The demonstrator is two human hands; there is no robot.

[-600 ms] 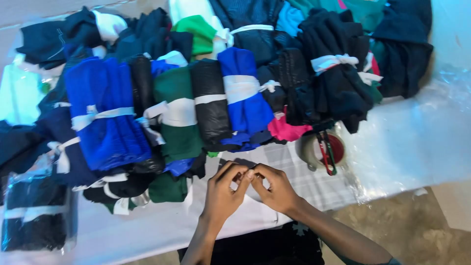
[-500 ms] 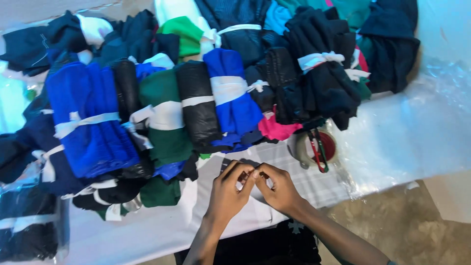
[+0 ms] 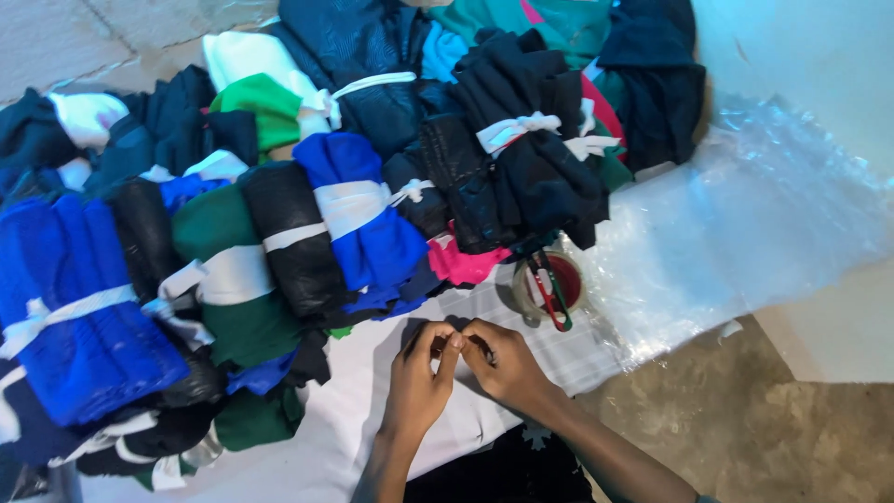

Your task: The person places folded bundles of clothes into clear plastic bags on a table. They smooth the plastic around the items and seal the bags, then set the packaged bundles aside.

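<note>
I saw my left hand (image 3: 416, 380) and right hand (image 3: 503, 365) pressed together, fingertips pinching something too small to tell, over the white cloth (image 3: 349, 424), near the tape roll (image 3: 549, 284).

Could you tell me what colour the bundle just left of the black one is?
Green bundle with a white band, head view.

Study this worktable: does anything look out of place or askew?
Mostly tidy tied bundles, but a pink cloth pokes loose from under the dark bundles, and scissors lie across a tape roll. Both hands, left hand and right hand, meet over white fabric.
</note>
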